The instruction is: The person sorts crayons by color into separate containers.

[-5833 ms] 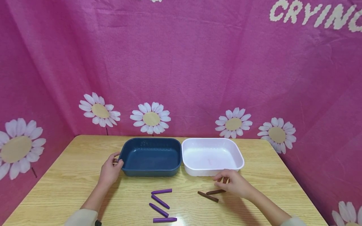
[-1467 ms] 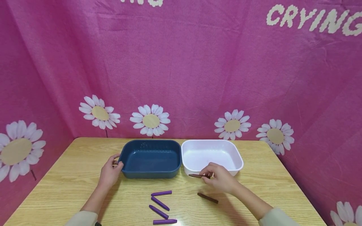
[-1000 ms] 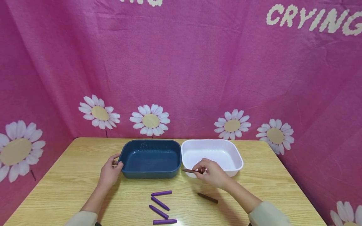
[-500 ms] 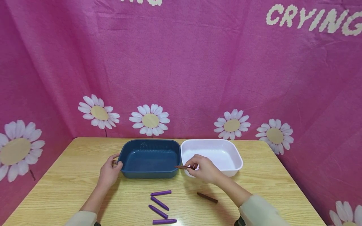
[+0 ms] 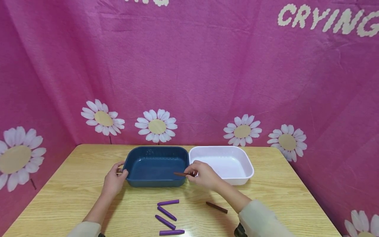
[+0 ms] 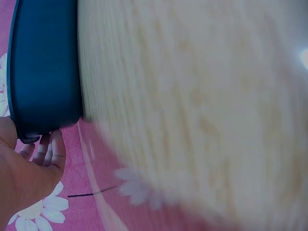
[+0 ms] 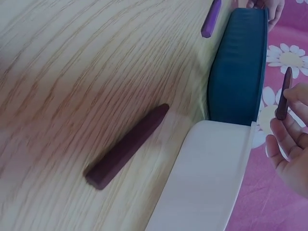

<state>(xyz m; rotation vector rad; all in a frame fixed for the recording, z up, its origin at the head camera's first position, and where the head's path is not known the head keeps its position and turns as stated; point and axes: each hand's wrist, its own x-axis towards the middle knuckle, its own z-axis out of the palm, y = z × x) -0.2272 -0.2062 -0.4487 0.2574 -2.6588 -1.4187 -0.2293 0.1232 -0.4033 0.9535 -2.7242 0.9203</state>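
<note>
My right hand (image 5: pixel 202 175) pinches a brown crayon (image 5: pixel 179 173) between thumb and fingers, above the near right corner of the dark blue tray (image 5: pixel 157 183). The crayon's tip points left, over the tray's inside. In the right wrist view the same crayon (image 7: pixel 284 94) stands clear of the rim. My left hand (image 5: pixel 114 179) grips the blue tray's left end, thumb at the rim; the left wrist view shows its fingers (image 6: pixel 57 151) against the end wall. A second brown crayon (image 5: pixel 216 207) lies on the table below the white tray (image 5: pixel 234 181).
Several purple crayons, one nearest the blue tray (image 5: pixel 168 202) and one nearest the front (image 5: pixel 171 232), lie on the wooden table (image 5: pixel 127 210). Both trays stand side by side near the back edge. A pink curtain with daisies (image 5: pixel 189 82) hangs behind.
My right hand has picked up one brown crayon from the table and carried it left, past the white tray's front, to the blue tray's right corner. The left hand has stayed put.
</note>
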